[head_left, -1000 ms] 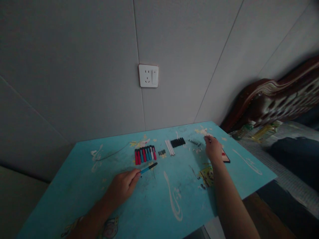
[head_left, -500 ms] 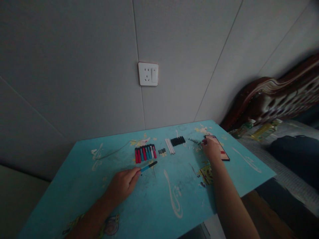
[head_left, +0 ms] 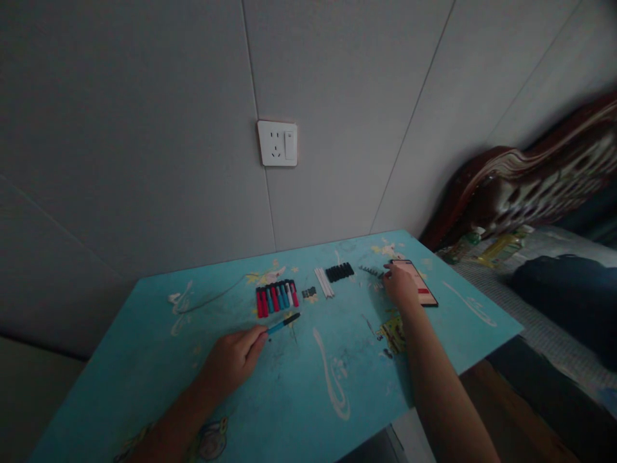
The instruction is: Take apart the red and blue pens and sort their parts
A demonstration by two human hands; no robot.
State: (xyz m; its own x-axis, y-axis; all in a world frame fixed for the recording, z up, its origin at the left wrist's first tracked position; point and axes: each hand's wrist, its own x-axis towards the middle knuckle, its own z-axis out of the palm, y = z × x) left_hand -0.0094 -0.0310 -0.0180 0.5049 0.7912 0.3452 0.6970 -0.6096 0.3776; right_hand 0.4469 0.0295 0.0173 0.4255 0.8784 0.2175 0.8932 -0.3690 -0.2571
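My left hand (head_left: 238, 354) is closed around the blue barrel of a pen (head_left: 283, 323), whose black front part points right and away from me. Above it lies a row of pen barrels (head_left: 277, 299) in red, blue and white with black ends. My right hand (head_left: 401, 285) is at the right end of a row of small springs (head_left: 371, 272), its fingertips drawn together. Whatever is between them is too small to make out. White refill sticks (head_left: 324, 283), short black pen parts (head_left: 340, 272) and small grey pieces (head_left: 309, 292) lie between the hands.
A phone (head_left: 427, 294) with a lit screen lies partly behind my right hand. The blue patterned table (head_left: 308, 392) stands against a grey wall with a socket (head_left: 278, 144). Bottles (head_left: 504, 247) rest on a bed at the right, by a dark wooden headboard (head_left: 506, 173).
The whole view has shifted slightly. My right hand has moved a little towards the end of the spring row, its fingers reaching further forward. My left hand keeps the pen in place.
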